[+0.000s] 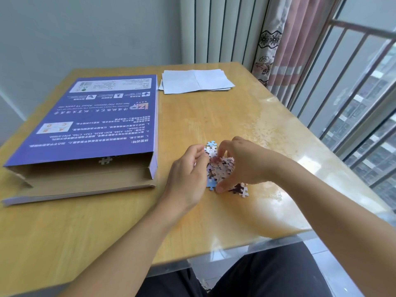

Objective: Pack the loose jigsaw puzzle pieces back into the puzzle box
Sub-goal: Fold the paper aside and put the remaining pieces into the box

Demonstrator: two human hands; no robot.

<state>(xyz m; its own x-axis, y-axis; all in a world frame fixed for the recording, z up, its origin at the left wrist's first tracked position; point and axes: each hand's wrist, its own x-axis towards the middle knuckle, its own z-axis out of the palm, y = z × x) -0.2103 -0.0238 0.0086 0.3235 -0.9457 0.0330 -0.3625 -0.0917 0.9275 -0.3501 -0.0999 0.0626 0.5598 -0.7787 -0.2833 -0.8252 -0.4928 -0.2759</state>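
Note:
A small heap of loose jigsaw pieces (220, 167), pink, white and blue, lies on the wooden table (214, 116). My left hand (188, 174) cups the heap from the left, and my right hand (242, 161) curls over it from the right. Both hands press against the pile, with fingers closed around pieces. A few pieces (241, 189) lie flat beside my right thumb, and a blue one (211, 143) sits just beyond the heap. The flat purple puzzle box (94, 118) lies to the left, its near end open with the brown flap folded down.
Folded white paper sheets (196, 81) rest at the table's far edge. A curtain (285, 43) and a barred window (353, 86) stand to the right. The table's near edge runs above my dark-trousered lap.

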